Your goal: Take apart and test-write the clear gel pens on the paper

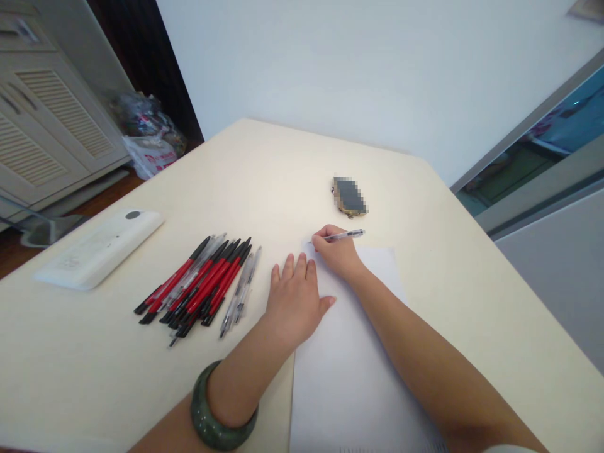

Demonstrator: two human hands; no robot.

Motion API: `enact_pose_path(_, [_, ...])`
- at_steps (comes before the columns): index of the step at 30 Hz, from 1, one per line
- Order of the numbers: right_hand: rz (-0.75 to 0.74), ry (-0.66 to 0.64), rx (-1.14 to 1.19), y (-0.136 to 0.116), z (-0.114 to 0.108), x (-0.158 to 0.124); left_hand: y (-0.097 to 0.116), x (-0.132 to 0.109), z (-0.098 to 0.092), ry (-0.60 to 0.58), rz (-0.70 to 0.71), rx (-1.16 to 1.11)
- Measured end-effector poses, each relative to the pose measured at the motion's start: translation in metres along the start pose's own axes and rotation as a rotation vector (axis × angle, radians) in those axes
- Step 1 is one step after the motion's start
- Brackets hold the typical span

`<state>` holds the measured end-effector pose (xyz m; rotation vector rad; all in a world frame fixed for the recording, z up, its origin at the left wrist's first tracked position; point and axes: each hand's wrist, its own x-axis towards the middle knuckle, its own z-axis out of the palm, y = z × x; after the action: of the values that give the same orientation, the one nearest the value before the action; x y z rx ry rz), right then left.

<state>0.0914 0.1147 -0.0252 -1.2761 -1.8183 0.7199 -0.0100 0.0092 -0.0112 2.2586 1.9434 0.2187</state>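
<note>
My right hand [340,251] grips a clear pen [346,234], its tip at the top left corner of a white sheet of paper [349,371]. The fingers are closed round the barrel near the tip. Flat across the paper's left edge lies my left hand [297,299], fingers spread and holding nothing. A green bangle [214,415] circles the left wrist. To the left of that hand sits a pile of red and black pens [202,286], mixed with clear ones. Several clear pens [240,292] lie beside the pile, nearest my left hand.
A pixelated dark phone-like object [349,195] lies beyond my right hand. A long white device [101,248] rests near the left edge of the cream table [283,163]. Behind the table stands a white wall [330,69]. Bags [151,141] sit on the floor by a louvred cabinet [56,113].
</note>
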Motion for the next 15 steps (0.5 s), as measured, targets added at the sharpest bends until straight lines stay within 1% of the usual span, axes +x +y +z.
enact_pose_path(8, [-0.011,0.006,-0.04,-0.0015,0.0004,0.0015,0.0004,-0.0011,-0.0023,-0.016,0.008,0.001])
enact_pose_path(15, [0.015,0.012,-0.038,-0.0017,-0.0004,0.0012,0.0002,-0.0014,-0.0025,-0.017,0.008,0.001])
